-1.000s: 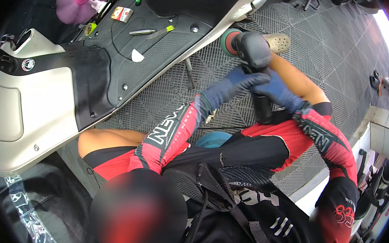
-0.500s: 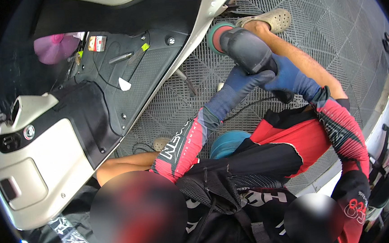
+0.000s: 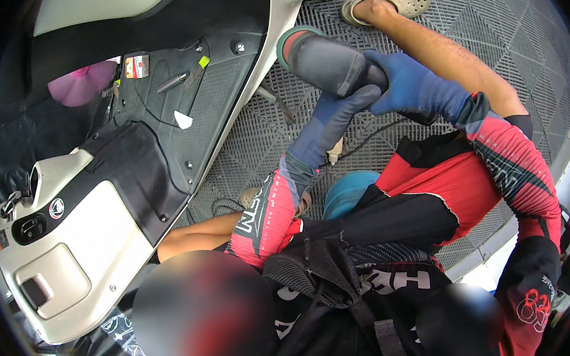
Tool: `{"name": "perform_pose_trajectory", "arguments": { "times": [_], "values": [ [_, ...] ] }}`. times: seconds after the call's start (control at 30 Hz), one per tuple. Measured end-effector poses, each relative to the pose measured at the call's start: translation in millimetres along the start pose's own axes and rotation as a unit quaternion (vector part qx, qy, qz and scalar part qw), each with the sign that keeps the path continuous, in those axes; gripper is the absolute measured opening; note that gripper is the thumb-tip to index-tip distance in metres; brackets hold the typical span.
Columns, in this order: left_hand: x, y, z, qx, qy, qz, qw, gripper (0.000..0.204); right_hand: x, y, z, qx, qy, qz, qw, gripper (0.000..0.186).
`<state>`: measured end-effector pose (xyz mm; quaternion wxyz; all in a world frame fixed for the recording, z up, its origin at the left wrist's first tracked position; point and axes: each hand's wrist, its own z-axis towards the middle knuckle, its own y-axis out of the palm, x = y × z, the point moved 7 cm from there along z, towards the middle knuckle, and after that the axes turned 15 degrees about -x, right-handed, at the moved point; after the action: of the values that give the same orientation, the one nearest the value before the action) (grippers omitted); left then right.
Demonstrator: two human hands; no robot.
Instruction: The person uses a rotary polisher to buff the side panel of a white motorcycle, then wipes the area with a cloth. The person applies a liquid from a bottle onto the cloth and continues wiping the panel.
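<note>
Both my hands are on a black electric polisher (image 3: 326, 59), held over the floor beside the scooter's edge. Its round pad (image 3: 284, 46), green-rimmed with red behind, points left toward the scooter and does not appear to touch it. My left hand (image 3: 340, 111), in a blue and grey work glove, closes round the tool from below. My right hand (image 3: 407, 87), gloved the same way, wraps the rear grip; its fingers are partly hidden. A dark cord (image 3: 374, 133) runs off below the gloves.
At left lies the scooter's cream panel (image 3: 71, 239) and black footboard (image 3: 163, 143), holding a silver cylindrical tool (image 3: 172, 82), a small box (image 3: 137, 66) and a white scrap (image 3: 183, 119). A blue stool (image 3: 348, 190) stands under me. Grey grid tiles (image 3: 480, 38) cover the floor.
The polisher and both hands have moved left, away from my clog and a little nearer the scooter's edge. My view has turned slightly. Both hands keep their hold.
</note>
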<state>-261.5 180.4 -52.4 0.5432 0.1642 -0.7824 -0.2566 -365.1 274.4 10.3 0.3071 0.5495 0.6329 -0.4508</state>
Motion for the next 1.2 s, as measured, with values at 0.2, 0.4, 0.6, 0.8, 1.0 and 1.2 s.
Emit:
{"name": "perform_pose_trajectory", "arguments": {
  "times": [0.2, 0.4, 0.6, 0.8, 1.0, 1.2],
  "values": [
    [-11.1, -14.1, -12.0, 0.027, 0.011, 0.001, 1.000, 0.057, 1.9, 7.3, 7.2, 0.020, -0.014, -0.029, 0.999, 0.071],
    [12.2, 4.2, 28.2, -0.022, 0.019, 0.030, 0.999, 0.056, 1.5, -12.3, -7.4, 0.029, 0.032, 0.050, 0.998, 0.066],
    [10.1, 5.9, 17.8, -0.021, 0.005, 0.004, 1.000, 0.053, 3.2, -9.2, -4.4, 0.038, 0.006, 0.019, 0.999, 0.067],
    [-12.2, -16.2, -33.6, 0.057, 0.012, -0.052, 0.997, 0.053, 4.3, 28.3, 21.3, 0.018, 0.003, -0.059, 0.998, 0.070],
    [5.4, -4.9, -11.6, 0.028, -0.005, -0.015, 0.999, 0.056, 7.2, 14.3, 10.0, 0.042, -0.022, 0.019, 0.999, 0.071],
    [11.7, -3.5, 6.7, -0.006, 0.003, -0.003, 1.000, 0.042, 4.1, 4.0, 2.3, 0.059, -0.029, 0.070, 0.995, 0.068]
  ]
}}
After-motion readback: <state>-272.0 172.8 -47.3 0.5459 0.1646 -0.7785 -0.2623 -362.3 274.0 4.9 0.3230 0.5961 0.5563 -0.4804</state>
